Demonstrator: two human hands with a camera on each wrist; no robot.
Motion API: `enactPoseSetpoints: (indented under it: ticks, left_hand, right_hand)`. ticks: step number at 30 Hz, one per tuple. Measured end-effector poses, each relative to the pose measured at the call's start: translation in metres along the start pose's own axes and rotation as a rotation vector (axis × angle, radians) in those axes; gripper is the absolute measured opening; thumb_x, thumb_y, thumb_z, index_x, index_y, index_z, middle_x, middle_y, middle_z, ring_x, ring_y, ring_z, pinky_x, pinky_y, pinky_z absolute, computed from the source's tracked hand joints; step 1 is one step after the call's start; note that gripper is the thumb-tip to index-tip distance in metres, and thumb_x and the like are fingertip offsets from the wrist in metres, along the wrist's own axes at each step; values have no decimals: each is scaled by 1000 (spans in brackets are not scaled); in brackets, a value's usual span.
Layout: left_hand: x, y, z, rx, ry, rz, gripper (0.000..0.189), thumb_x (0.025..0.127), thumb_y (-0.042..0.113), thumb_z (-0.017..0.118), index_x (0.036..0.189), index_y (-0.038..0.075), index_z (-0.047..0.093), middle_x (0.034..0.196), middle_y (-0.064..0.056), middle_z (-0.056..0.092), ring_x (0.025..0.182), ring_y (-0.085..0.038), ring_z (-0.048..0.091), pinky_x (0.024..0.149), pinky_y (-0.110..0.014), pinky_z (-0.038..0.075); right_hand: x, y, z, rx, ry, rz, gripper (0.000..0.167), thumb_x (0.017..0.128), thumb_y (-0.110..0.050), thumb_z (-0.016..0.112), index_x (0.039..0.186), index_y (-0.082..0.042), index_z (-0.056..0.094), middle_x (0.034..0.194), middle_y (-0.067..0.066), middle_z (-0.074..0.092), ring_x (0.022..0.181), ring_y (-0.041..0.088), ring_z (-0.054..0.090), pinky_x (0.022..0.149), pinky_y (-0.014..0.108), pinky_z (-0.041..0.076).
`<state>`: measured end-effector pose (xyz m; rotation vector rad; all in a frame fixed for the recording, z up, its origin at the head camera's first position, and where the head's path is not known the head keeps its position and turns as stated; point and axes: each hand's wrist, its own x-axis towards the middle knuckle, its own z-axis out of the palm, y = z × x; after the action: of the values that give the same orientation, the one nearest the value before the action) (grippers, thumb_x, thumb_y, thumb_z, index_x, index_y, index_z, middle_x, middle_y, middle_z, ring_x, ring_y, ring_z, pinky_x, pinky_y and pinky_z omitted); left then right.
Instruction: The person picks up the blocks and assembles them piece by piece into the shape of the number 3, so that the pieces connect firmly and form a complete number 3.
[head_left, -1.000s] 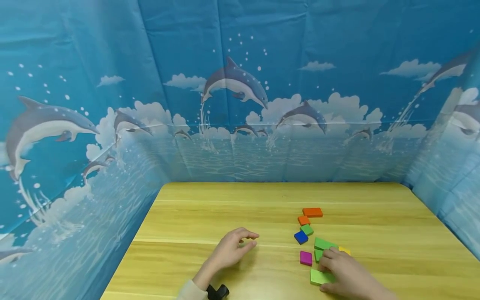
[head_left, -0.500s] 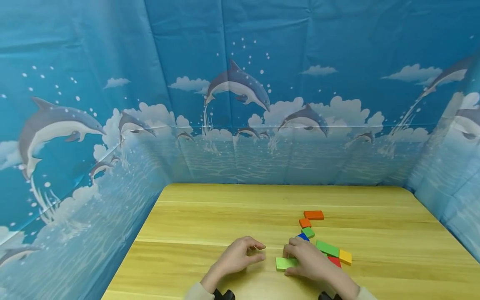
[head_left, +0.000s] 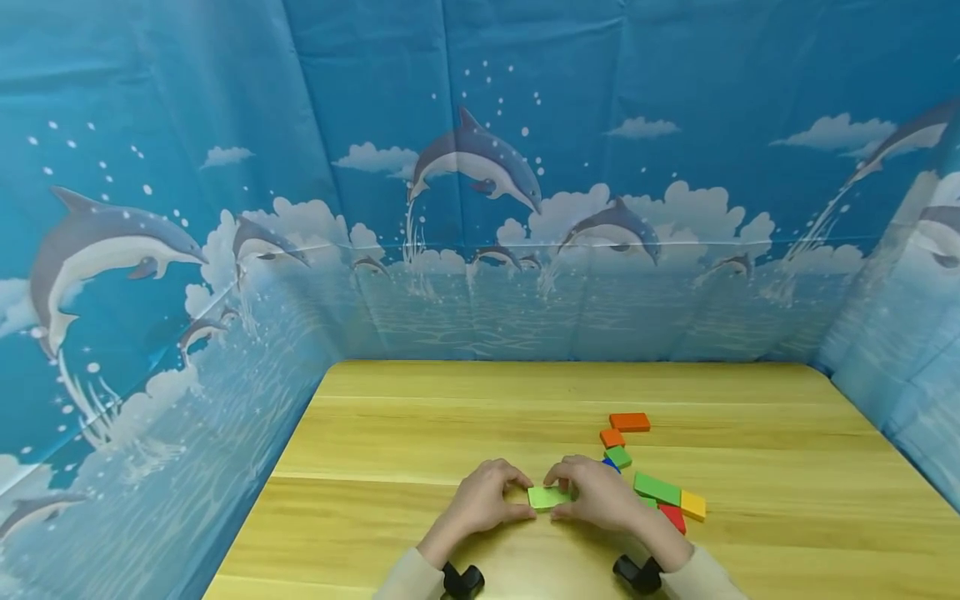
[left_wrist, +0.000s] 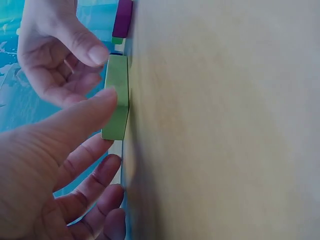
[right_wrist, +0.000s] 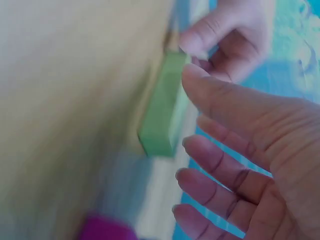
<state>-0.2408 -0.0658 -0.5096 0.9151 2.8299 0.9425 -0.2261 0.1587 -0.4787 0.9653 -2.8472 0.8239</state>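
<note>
A flat light green block (head_left: 545, 498) lies between both hands near the table's front middle. My right hand (head_left: 600, 496) pinches it, thumb on the near side and fingertips on the far side. My left hand (head_left: 483, 500) has its thumb and index fingertips at the block's left end, pinching it lightly. In the left wrist view the left thumb crosses the green block (left_wrist: 117, 85), and the other fingers curve loosely below. The right wrist view is blurred; there the near end of the green block (right_wrist: 162, 115) sticks out past the right thumb.
Right of the hands lie a green block (head_left: 657, 488), a yellow block (head_left: 693, 505) and a red block (head_left: 673, 518). Behind are a long orange block (head_left: 630, 422), a small orange one (head_left: 612, 437) and a small green one (head_left: 618, 456). A magenta block (left_wrist: 123, 19) stands nearby.
My right hand has carried the light green block leftward from the pile to the middle. The left hand has moved slightly right and now meets the block's left end.
</note>
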Motion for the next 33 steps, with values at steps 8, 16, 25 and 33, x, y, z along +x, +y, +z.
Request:
enactPoseSetpoints:
  ticks: [8,16,25,33]
  left_hand:
    - [-4,-6,-2,2,42,-27,30,77,38,78,101,22,72,96,13,60,78,-4,47,63,-22,40]
    - [-2,-11,-4,13,52,-38,31,78,40,77,103,22,71,96,12,59,77,-4,44,62,-24,38]
    - [1,-16,-1,3,44,-27,38,76,45,77,107,23,71,99,13,59,77,-4,46,63,-23,40]
    - [4,-20,1,-27,81,-43,36,77,42,77,106,20,71,93,12,57,73,-4,46,61,-22,39]
  right_hand:
    - [-16,34,-27,-48,63,158,26,79,-22,78,102,-13,69,85,-7,57,69,6,50,57,27,42]
    - [-24,53,-36,-125,1,167,31,75,-17,81,103,-11,70,90,1,57,75,14,51,61,30,44]
    - [-20,50,-25,-105,8,146,30,76,-20,80,103,-8,70,80,-5,53,69,10,43,58,27,39]
    - [-11,39,-18,93,-44,147,27,79,-19,78,101,-6,70,67,-7,48,60,8,42,53,26,35]
